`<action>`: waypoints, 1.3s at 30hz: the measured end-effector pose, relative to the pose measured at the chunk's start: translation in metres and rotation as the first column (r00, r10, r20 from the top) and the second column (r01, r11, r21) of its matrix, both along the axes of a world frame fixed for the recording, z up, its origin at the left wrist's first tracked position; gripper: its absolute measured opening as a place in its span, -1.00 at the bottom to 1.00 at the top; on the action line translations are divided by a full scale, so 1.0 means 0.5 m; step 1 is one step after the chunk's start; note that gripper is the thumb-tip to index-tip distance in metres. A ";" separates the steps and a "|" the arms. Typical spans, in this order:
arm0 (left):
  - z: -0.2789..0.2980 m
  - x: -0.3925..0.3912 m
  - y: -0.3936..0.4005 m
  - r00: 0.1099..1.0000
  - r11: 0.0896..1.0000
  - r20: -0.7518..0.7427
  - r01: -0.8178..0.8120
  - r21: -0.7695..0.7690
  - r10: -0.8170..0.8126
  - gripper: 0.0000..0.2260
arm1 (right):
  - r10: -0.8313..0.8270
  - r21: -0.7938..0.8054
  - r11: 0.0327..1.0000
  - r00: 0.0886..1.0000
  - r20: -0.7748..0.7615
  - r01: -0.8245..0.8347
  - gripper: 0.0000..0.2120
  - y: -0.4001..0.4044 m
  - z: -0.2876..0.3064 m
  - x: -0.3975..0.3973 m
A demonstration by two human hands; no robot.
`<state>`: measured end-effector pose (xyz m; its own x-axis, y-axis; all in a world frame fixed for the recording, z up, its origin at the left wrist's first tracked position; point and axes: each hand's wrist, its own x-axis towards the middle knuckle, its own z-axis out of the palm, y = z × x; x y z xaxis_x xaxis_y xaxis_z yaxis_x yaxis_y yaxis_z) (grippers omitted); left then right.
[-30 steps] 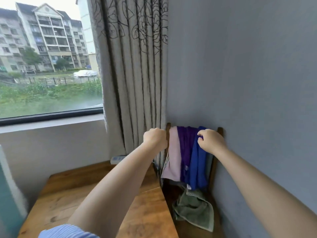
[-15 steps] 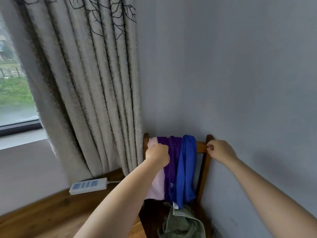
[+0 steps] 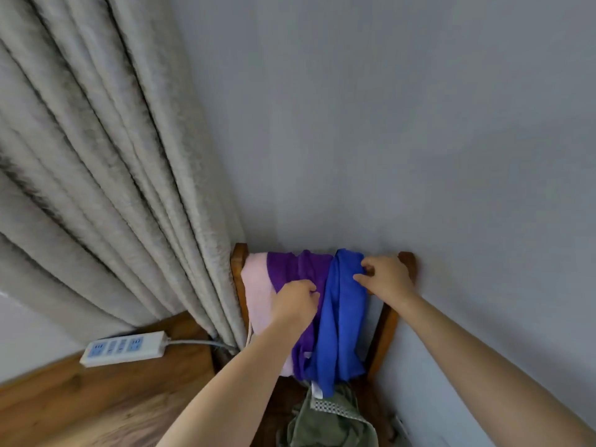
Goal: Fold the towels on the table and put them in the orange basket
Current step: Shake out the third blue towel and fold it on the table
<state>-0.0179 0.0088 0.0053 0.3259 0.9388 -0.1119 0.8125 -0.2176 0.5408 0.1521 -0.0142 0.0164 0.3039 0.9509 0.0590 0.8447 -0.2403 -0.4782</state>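
Both of your hands have moved since a moment ago: your right hand (image 3: 383, 277) has left the bare wooden rail of the chair back (image 3: 407, 260) and come across onto the blue towel (image 3: 342, 317), while your left hand (image 3: 295, 303) has slid down and to the right, off the pink towel (image 3: 258, 295) and onto the purple towel (image 3: 290, 269). That suggests you are starting to take towels off the chair, the step before any folding; none is folded yet, and neither the orange basket nor any towel on the table is in view.

Your right hand reaches forward with the arm nearly straight, thumb and fingertips pinching a bunch of blue cloth near the top of the rail. Your left hand sits just beside it and a little lower, fingers curled in against the purple towel at its border with the blue one; it looks like a grip on the cloth, though the fingertips are hidden from you.

All three towels hang over the rail under your hands, pink furthest left. Below your wrists, an olive-green cloth (image 3: 332, 424) lies crumpled on the chair seat. Left of your left forearm, a white power strip (image 3: 124, 347) rests on the wooden table (image 3: 80, 404) by the curtain (image 3: 113, 188).
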 end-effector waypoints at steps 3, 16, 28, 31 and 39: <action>-0.025 0.035 0.012 1.000 1.000 0.008 -0.006 -0.004 0.007 -0.78 | 0.053 0.057 0.997 0.996 0.066 -0.057 -0.77 0.017 -0.024 0.013; -0.055 0.085 -0.003 0.985 0.981 0.086 -0.157 0.117 0.148 -0.73 | 0.106 0.169 0.977 0.985 0.134 -0.128 -0.80 0.013 -0.052 0.035; 0.053 0.039 -0.061 0.955 0.946 0.273 -0.188 0.266 0.113 -0.66 | -0.035 0.362 0.932 0.996 0.083 0.003 -0.79 -0.055 0.076 0.009; 0.087 -0.002 -0.089 0.937 0.938 0.312 -0.238 0.253 0.154 -0.66 | -0.052 0.440 0.898 0.997 0.065 0.018 -0.85 -0.085 0.120 -0.013; 0.207 -0.266 -0.283 0.850 0.800 0.457 -0.456 0.389 0.262 -0.80 | 0.035 0.652 0.756 0.999 0.036 -0.050 -0.88 -0.272 0.263 -0.228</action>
<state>-0.1511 -0.1327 0.1087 -0.1213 0.8971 0.4248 0.6475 -0.2529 0.7189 0.0379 -0.1502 0.1479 0.2558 0.6913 0.6758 0.8579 0.1600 -0.4883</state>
